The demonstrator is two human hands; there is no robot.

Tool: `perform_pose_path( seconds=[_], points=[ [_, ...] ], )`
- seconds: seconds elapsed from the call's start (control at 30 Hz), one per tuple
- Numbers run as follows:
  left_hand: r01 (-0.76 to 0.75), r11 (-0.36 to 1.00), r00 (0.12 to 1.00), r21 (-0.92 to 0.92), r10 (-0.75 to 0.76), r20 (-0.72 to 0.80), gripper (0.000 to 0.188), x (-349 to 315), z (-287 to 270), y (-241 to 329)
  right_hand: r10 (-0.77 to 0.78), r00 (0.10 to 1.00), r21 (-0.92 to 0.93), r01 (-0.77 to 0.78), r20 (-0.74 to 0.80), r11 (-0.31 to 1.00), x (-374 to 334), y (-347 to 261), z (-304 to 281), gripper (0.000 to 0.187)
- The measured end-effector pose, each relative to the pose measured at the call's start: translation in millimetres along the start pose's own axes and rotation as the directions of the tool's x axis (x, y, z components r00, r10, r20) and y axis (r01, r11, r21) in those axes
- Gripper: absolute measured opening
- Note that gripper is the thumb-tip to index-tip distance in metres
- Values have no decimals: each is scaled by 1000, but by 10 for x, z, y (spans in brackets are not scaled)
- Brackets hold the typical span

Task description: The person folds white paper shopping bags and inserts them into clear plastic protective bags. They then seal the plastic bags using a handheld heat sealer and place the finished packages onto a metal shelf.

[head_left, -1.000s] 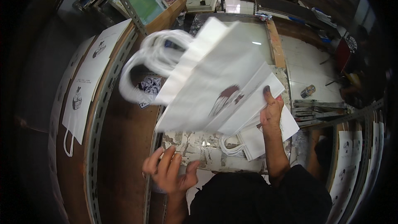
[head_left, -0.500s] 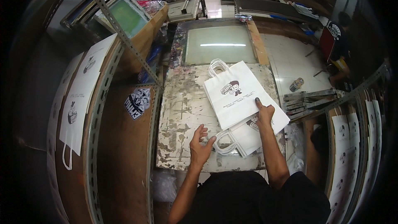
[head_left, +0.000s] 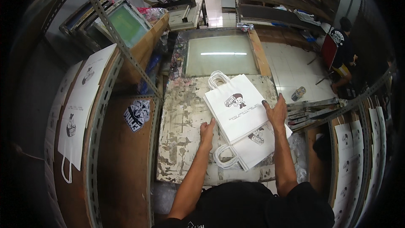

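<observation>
A stack of white paper bags with twisted handles and a dark cartoon print lies slantwise on the worn table. Beneath it, turned another way, more white bags show, their handles toward me. My left hand is at the upper stack's left edge, its thumb side against the paper. Along the right edge is my right hand, fingers stretched out and thumb near the top bag's corner. The two hands flank the stack; the undersides of their fingers are hidden.
The paint-stained table holds a framed glass panel at its far end. Metal shelving with printed bags stands left; more bags are racked right. A can stands beyond the right side. A person sits far right.
My left hand has moved up from near the lower handles to the upper stack's left edge. My right hand has shifted outward to its right edge, fingers now extended.
</observation>
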State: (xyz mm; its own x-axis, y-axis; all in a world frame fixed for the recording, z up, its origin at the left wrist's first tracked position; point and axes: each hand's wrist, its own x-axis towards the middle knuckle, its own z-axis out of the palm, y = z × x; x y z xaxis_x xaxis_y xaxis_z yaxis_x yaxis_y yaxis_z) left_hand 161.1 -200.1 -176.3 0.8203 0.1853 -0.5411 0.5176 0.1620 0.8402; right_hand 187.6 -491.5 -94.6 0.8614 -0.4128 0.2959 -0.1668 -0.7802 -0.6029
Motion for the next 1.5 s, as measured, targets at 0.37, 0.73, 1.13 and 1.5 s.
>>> perform_pose_path(
  seconds=[0.37, 0.73, 1.13, 1.5],
  points=[
    [179, 966, 952, -187, -122, 281, 80, 518, 354, 321, 207, 518, -19, -345, 830, 938, 1427, 195, 1127, 99],
    [-4, 906, 995, -423, 45, 88, 62, 663, 353, 200, 37, 634, 113, -194, 772, 974, 1385, -345, 1293, 75],
    [-449, 752, 893, -482, 384, -234, 60, -130, -612, 698, -627, 634, 627, 273, 453, 729, 826, -2376, 154, 58],
    [-140, 878, 944, -458, -20, -328, 37, -712, -1407, -661, -941, -96, 648, 747, 326, 148, -723, -3333, 658, 36]
  ],
)
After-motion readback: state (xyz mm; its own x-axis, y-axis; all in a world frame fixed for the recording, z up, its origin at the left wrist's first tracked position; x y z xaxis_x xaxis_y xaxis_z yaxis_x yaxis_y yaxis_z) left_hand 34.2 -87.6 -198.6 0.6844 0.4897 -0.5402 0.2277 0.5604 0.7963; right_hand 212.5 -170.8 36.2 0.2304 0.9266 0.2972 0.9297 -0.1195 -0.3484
